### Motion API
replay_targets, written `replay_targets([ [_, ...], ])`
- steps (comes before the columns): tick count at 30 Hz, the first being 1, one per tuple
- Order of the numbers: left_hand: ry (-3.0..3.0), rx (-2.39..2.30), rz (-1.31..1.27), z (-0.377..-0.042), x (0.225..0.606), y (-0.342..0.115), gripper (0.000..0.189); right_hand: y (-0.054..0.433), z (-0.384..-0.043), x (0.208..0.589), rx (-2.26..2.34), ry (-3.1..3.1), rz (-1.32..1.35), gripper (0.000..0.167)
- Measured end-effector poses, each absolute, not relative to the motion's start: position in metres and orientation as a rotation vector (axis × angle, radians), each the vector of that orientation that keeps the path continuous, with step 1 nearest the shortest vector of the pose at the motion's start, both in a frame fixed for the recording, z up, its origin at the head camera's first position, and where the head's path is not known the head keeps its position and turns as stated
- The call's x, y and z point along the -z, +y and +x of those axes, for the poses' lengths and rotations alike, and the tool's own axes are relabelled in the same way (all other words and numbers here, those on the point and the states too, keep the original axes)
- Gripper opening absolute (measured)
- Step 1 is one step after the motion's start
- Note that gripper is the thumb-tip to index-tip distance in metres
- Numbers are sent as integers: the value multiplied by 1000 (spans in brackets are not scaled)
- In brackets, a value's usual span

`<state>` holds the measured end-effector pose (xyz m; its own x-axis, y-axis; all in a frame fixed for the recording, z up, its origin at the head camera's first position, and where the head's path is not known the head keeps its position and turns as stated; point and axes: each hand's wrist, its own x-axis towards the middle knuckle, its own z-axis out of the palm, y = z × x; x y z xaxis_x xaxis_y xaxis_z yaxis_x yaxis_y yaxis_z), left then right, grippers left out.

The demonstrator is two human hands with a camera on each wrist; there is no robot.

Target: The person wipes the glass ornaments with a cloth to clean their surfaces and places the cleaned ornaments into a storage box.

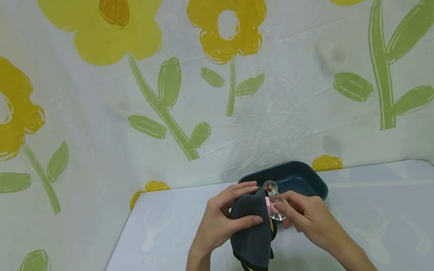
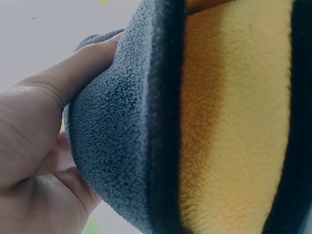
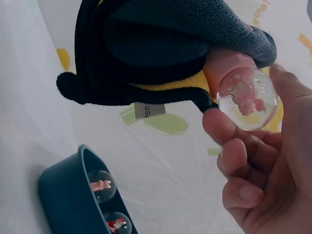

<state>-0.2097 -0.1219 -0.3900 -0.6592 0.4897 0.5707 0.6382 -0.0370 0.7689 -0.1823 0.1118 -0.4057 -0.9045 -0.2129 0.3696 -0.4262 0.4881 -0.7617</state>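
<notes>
My left hand grips a folded microfiber cloth, dark grey outside with a yellow inner side and black edging. The cloth wraps round the pink base of a small snow globe. Out of the cloth sticks its clear ball, with a pinkish figure inside. With thumb and fingers, my right hand holds the ball from the right. Part of the pink base is hidden in the cloth. In the left wrist view the cloth fills much of the picture and hides the globe.
Behind the hands, a dark teal tray stands at the table's far edge. Two more snow globes are in it, one with a pinkish figure, one with a red and white figure. A flower-printed sheet hangs behind the white table.
</notes>
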Motion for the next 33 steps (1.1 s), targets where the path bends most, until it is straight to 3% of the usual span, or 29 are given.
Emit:
replay_targets([
  [11, -2087, 1823, -1170, -210, 388, -127, 55, 114, -185, 407, -1316, -2261, 833, 51],
  [33, -2102, 1843, -1136, -209, 388, -124, 53, 116, -185, 406, -1261, -2177, 902, 53],
])
